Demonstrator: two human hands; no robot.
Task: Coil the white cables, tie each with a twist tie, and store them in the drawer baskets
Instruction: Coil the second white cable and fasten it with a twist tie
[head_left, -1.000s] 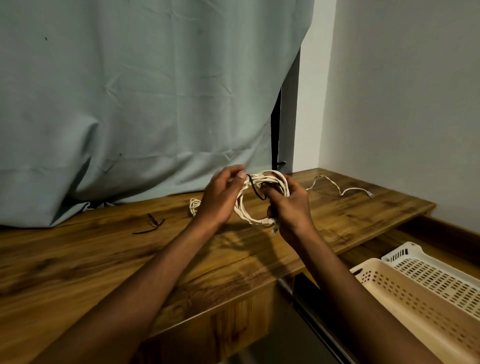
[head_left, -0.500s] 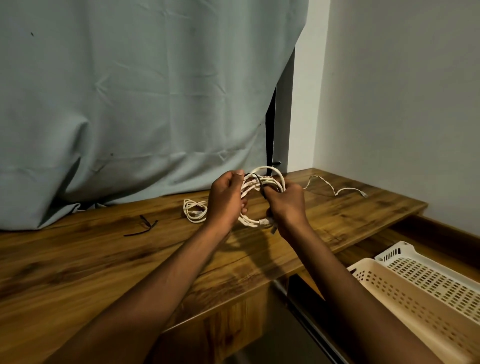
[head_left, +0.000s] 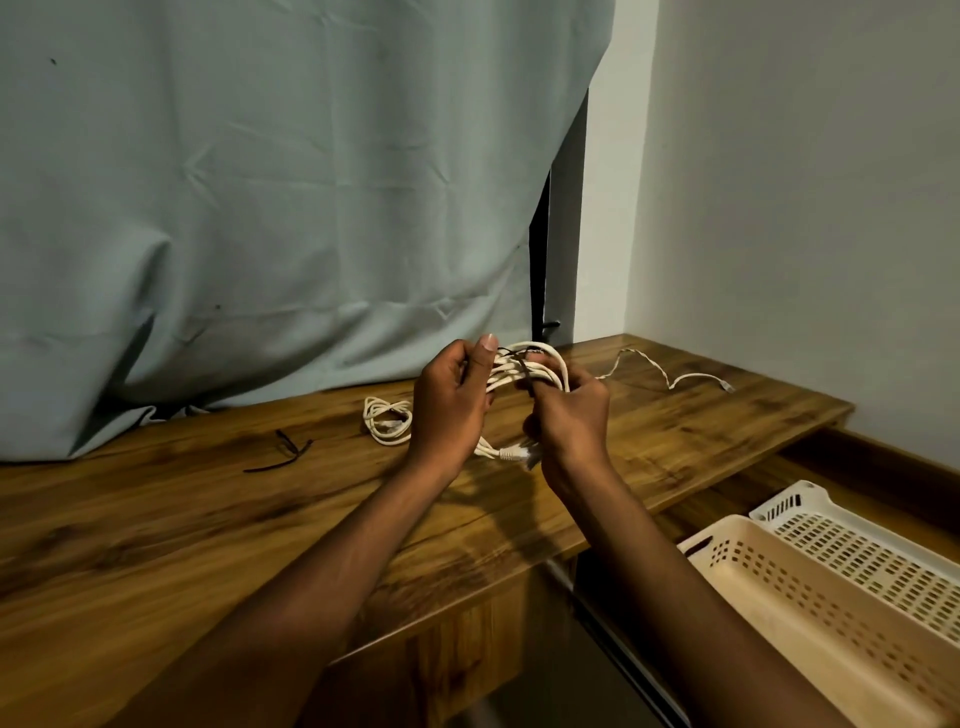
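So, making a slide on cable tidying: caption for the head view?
Both hands hold a coiled white cable above the desk, fitting a dark twist tie.

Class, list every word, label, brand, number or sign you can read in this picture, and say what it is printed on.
None: no readable text appears anywhere in the head view.
Coiled white cable held in the left hand and right hand: no print can be made out.
Beige perforated plastic basket and white perforated plastic basket: no label shows.
Pale green curtain and brown wooden desk top: plain.
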